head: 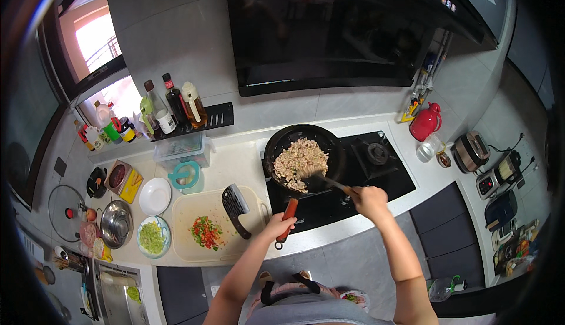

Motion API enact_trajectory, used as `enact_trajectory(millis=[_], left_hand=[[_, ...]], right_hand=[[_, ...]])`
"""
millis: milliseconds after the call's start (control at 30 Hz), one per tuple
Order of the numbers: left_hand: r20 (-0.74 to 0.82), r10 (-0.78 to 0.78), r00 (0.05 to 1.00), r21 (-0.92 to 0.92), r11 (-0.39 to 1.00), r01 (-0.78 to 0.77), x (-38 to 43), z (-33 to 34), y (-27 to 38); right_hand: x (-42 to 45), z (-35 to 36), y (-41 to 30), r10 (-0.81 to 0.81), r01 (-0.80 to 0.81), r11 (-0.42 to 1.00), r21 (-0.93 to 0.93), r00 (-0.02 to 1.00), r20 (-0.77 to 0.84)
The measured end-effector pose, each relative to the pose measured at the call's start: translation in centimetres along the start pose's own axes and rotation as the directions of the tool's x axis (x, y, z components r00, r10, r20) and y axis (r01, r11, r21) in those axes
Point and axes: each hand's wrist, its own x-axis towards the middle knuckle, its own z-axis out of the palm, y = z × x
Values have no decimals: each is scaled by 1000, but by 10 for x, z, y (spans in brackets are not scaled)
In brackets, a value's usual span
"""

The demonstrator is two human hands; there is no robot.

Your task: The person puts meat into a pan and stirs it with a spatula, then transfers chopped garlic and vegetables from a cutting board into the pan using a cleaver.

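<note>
A black wok (336, 148) stands on the left part of the gas hob, with finely diced, pale food (304, 157) spread in it. My left hand (280, 228) is closed around its reddish-brown handle (290, 212). My right hand (371, 201) grips the handle of a metal spatula (334, 183), whose blurred blade lies in the diced food at the wok's lower side. Left of the wok, a cream cutting board (185, 205) carries chopped red and green peppers (206, 233) and a cleaver (235, 208) with a dark handle.
A bowl of chopped green vegetable (151, 238), a white plate (155, 195) and a steel bowl (116, 224) stand left of the board. Bottles (176, 102) stand on a wall shelf. The range hood (326, 38) overhangs the hob. A red jug (426, 122) and a glass (427, 150) are at right.
</note>
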Motion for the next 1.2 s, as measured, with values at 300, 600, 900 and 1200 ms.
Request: enact_trajectory(millis=[300, 600, 900, 1200], left_hand=[[-74, 0, 997, -9, 1000, 0, -7, -3, -3], [-14, 30, 999, 75, 997, -28, -2, -5, -3], [-7, 18, 1000, 59, 998, -17, 0, -1, -2], [-49, 14, 999, 54, 998, -11, -1, -17, -14]], right_hand=[[47, 51, 28, 213, -130, 876, 464, 968, -131], [116, 72, -1, 159, -576, 235, 783, 817, 554], [23, 18, 4, -183, 178, 978, 110, 983, 35], [-9, -47, -7, -74, 78, 997, -25, 989, 129]])
